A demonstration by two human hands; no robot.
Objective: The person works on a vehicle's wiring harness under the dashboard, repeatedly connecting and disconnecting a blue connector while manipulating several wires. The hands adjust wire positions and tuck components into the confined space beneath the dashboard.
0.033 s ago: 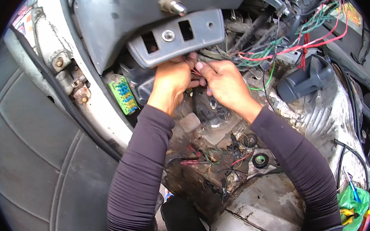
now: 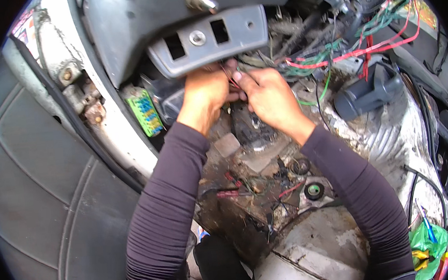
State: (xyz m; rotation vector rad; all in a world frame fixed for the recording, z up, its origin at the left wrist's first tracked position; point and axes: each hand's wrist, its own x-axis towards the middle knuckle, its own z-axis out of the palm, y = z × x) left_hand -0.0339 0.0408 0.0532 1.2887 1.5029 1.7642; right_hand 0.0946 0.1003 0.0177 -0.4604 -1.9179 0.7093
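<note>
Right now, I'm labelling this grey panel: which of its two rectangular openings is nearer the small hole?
The right opening; the left one lies beyond the metal fitting.

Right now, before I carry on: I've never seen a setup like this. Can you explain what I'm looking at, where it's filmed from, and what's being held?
There is no machine here: you see a person's bare left hand and right hand, with dark sleeves. The view comes from the left of two fisheye cameras on their head, looking down, so straight edges bend near the rim.

Below a grey panel, both hands hold thin wires; the exact finger grip is partly hidden.

Left of them sits a green fuse block; to the right are loose red and green wires. On the dirty floor below lies a black roll with a green core.
</note>
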